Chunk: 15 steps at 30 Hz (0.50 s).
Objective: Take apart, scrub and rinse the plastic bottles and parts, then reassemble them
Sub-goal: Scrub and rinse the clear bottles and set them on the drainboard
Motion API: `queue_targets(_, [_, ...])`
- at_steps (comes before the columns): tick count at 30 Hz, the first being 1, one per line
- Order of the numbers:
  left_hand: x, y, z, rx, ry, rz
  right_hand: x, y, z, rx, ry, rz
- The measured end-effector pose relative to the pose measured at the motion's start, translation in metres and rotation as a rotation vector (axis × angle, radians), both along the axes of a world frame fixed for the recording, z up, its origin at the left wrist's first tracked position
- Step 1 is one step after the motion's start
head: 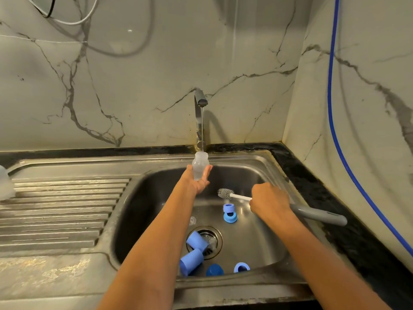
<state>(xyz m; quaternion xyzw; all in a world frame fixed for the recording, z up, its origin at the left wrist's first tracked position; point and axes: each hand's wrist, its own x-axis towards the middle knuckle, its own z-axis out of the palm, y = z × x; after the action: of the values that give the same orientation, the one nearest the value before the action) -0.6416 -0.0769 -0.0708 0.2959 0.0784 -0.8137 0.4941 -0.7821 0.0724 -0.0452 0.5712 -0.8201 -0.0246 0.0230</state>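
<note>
My left hand (pixel 197 181) grips a clear plastic bottle (pixel 199 164) upright under the running tap (pixel 200 104), and the water stream falls into its open mouth. My right hand (pixel 269 201) holds a grey-handled bottle brush (pixel 225 194) over the basin, bristle head pointing left, apart from the bottle. In the steel sink (pixel 263 173) lie two light-blue caps (pixel 194 251) by the drain, blue rings (pixel 229 213) at the middle, a dark-blue cap (pixel 214 270) and another blue ring (pixel 241 267) near the front wall. A small clear part (pixel 192 220) lies left of the rings.
A ribbed steel draining board (pixel 62 209) spreads to the left, with a clear bottle (pixel 5 184) at its far left edge. Black counter (pixel 335 198) runs behind and right of the sink. A blue hose (pixel 333 121) hangs down the right wall; cables hang at top left.
</note>
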Motion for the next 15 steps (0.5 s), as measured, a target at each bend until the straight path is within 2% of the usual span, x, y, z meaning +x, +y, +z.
queue_targets(5, [-0.009, 0.002, 0.027, -0.067, 0.1, -0.011, -0.001, -0.002, -0.002, 0.018, 0.001, 0.006])
queue_targets(10, [-0.011, 0.01, 0.021, -0.11, -0.047, -0.052, 0.0, -0.002, -0.004, 0.037, 0.018, 0.009])
queue_targets(13, [-0.008, 0.005, 0.017, -0.043, 0.051, -0.042, 0.002, -0.003, -0.006, 0.04, 0.02, 0.009])
queue_targets(15, [-0.012, 0.003, 0.02, -0.088, 0.009, -0.047, 0.003, -0.003, -0.005, 0.041, 0.007, 0.007])
